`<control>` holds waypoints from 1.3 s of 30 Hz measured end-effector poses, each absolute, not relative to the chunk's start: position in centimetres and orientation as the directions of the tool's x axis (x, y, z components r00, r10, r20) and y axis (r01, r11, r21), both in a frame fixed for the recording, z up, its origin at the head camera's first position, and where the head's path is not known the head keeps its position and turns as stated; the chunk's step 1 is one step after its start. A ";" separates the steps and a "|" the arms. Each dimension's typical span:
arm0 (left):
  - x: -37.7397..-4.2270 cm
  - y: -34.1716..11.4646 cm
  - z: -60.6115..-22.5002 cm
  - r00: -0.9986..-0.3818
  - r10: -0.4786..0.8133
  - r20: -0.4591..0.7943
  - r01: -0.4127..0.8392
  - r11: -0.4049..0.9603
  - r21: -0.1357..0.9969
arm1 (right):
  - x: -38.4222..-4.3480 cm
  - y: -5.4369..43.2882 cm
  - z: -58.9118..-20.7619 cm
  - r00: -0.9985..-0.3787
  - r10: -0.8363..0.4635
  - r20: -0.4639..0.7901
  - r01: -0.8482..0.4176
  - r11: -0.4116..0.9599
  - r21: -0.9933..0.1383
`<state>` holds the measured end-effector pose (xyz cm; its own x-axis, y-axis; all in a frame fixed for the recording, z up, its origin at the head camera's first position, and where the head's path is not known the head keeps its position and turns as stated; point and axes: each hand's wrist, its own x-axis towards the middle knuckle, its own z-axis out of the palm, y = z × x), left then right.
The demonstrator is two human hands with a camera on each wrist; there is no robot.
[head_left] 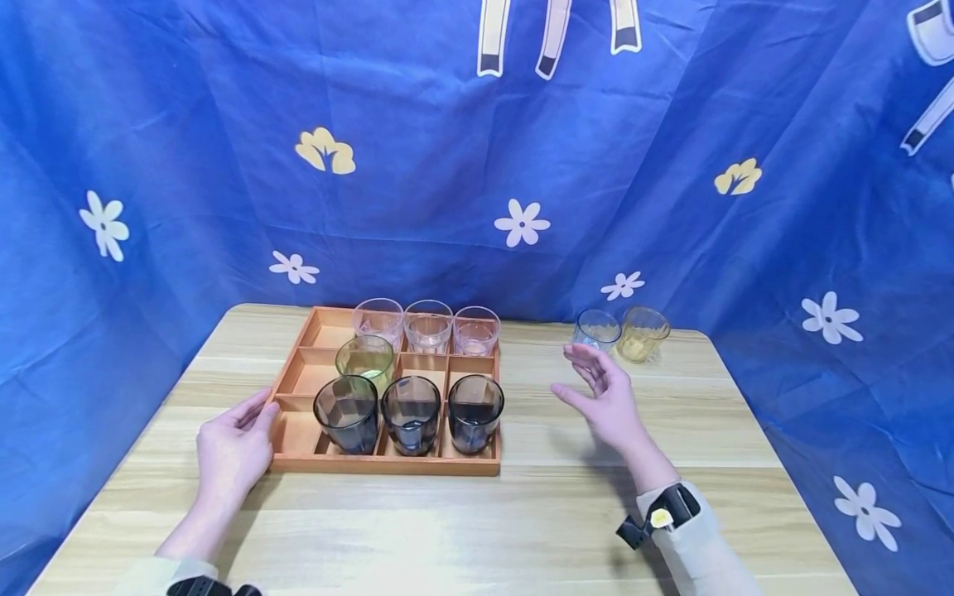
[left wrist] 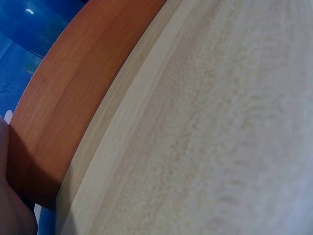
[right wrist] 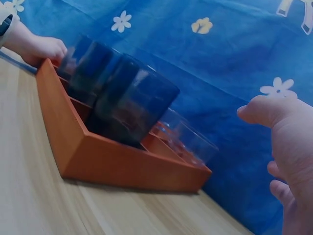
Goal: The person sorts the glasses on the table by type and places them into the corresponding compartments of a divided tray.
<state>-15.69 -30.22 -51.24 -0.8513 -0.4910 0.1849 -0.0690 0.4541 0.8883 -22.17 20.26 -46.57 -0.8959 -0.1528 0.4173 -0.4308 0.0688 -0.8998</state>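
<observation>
My left hand (head_left: 234,451) pinches the left side of a wooden compartment tray (head_left: 387,467), thumb and fingers at its rim. Three dark grey glasses (head_left: 411,418) stand along the tray's front row. Behind the leftmost of them is a green glass (head_left: 364,358) in the middle row, and three clear, faintly pink glasses (head_left: 475,331) fill part of the back row. My right hand (head_left: 607,401) hovers right of the tray with thumb and fingers spread apart, holding nothing. Its fingertips overlap the lower part of a blue glass (head_left: 598,324); a yellow glass (head_left: 643,334) stands beside that one.
The tray rests on a light wood-grain table (head_left: 522,530). A blue curtain (head_left: 417,199) with white and yellow flowers hangs right behind the table's back edge and along both sides. The blue and yellow glasses stand close to it at the back right.
</observation>
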 end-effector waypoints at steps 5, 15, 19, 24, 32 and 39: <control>-15.7 -30.2 -51.1 -0.851 -0.492 0.185 -0.072 0.457 0.886 | -22.6 21.4 -46.5 -0.895 -0.113 0.432 -0.442 0.081 -0.893; -15.8 -30.3 -51.1 -0.851 -0.499 0.164 -0.081 0.433 0.898 | -24.4 23.8 -47.0 -0.912 0.047 0.408 -0.399 0.137 -0.907; -15.7 -30.3 -51.1 -0.850 -0.502 0.159 -0.086 0.430 0.899 | -25.1 24.5 -46.9 -0.917 0.126 0.378 -0.361 0.136 -0.922; -15.7 -30.4 -51.2 -0.851 -0.502 0.152 -0.095 0.432 0.897 | -25.9 25.1 -46.9 -0.916 0.168 0.364 -0.342 0.144 -0.928; -15.7 -30.5 -51.5 -0.850 -0.501 0.164 -0.085 0.437 0.896 | -27.3 26.0 -47.4 -0.912 0.198 0.360 -0.328 0.176 -0.928; -15.8 -30.4 -51.5 -0.853 -0.496 0.163 -0.085 0.441 0.894 | -28.1 26.2 -47.7 -0.932 0.192 0.307 -0.263 0.224 -0.938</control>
<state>-15.76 -30.43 -51.55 -0.8528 -0.4960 0.1633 -0.0853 0.4408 0.8936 -28.15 26.18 -47.74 -0.9320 0.1921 0.3075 -0.2633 0.2245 -0.9382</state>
